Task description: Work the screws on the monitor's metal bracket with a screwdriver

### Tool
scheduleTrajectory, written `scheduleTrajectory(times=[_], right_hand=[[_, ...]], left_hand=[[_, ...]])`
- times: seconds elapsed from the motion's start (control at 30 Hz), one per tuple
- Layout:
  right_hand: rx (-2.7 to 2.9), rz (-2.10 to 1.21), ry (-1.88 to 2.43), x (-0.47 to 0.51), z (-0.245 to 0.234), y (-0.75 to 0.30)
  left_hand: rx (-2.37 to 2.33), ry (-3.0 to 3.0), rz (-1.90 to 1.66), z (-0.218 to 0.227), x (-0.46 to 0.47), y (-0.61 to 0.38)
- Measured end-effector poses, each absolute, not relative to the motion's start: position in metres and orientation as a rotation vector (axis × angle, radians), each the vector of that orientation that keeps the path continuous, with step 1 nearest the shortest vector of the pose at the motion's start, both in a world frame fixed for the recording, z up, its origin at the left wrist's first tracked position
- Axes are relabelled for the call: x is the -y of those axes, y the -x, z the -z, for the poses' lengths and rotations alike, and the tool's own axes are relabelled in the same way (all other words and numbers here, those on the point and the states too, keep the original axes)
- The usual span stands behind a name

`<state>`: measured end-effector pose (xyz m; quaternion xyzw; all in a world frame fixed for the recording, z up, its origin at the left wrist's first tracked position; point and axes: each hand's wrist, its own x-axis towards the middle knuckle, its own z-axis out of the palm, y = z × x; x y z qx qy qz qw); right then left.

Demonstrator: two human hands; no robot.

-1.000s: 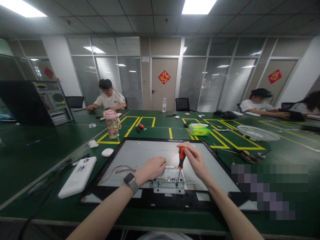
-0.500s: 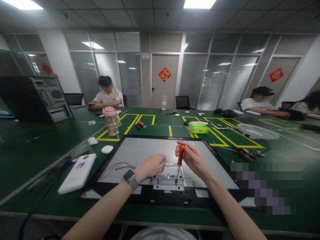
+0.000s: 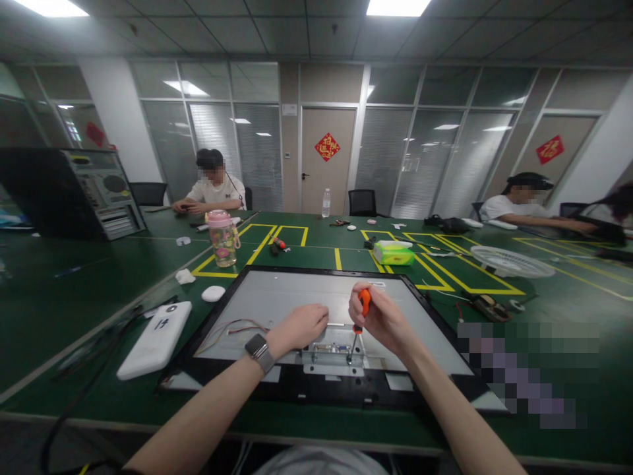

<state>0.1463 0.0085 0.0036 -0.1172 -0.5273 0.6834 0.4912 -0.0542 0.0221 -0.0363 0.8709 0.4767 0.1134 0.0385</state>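
Observation:
A monitor panel (image 3: pixel 277 300) lies face down on the green table, its grey metal back up inside a black frame. My right hand (image 3: pixel 383 320) is closed round an orange-handled screwdriver (image 3: pixel 360 316), held upright with its tip on a small metal bracket (image 3: pixel 332 356) near the panel's front edge. My left hand (image 3: pixel 299 328), with a smartwatch on the wrist, rests curled on the panel just left of the bracket, fingertips pressed down beside it. Thin coloured wires (image 3: pixel 230 328) run across the panel to the left of that hand.
A white flat device (image 3: pixel 155 338) and a white mouse (image 3: pixel 213 293) lie left of the panel. Behind it stand a pink-lidded bottle (image 3: pixel 222 237), a green tissue pack (image 3: pixel 393 253) and a fan grille (image 3: pixel 512 260). A computer case (image 3: pixel 74 191) stands far left. Other people sit at the far side.
My right hand has closed more fully over the top of the screwdriver handle, hiding most of the orange. The left hand has stayed in place. The view shifted slightly.

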Motion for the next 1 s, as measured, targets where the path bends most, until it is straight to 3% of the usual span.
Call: scheduleTrajectory(times=[1.0], right_hand=[[1.209, -1.725, 0.229, -0.011, 0.0024, -0.1432]], left_hand=[[-1.467, -2.681, -0.324, 0.0326, -0.0207, 0.0528]])
